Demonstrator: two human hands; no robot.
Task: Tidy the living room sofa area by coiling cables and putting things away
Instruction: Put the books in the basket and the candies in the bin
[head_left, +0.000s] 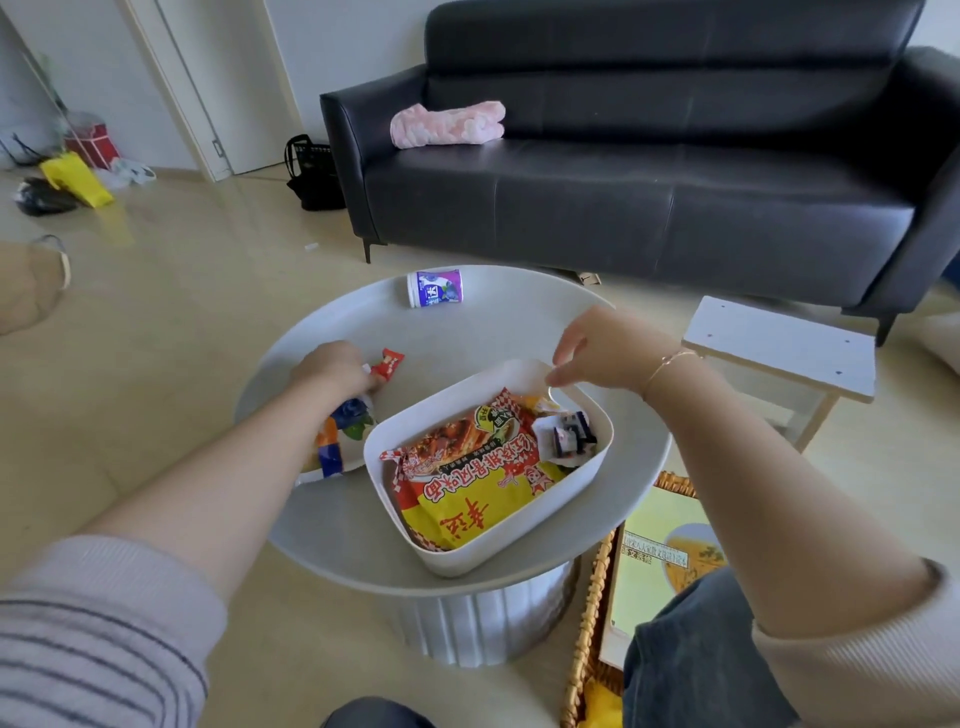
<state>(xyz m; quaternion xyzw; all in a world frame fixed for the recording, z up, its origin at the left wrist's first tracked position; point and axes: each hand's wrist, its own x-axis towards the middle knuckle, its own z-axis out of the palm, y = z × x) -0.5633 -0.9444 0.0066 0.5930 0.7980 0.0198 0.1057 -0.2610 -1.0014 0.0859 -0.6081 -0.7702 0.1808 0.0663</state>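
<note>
Hands: left (332, 366) grips red packet (387, 364), right (597, 348) hovers above bin rim (514, 366).

From my seat, the round table (363, 530) is bare at twelve o'clock up to the yogurt cup (435, 287); the white bin (483, 540) blocks centre, snack packets (343, 431) crowd nine o'clock.

Dark leather sofa (649, 171) against a pale wall (343, 47), glossy beige floor (171, 291) catching daylight, round grey coffee table (332, 525) in front, small white stool (779, 345) beside it, white door (234, 78) at left
</note>
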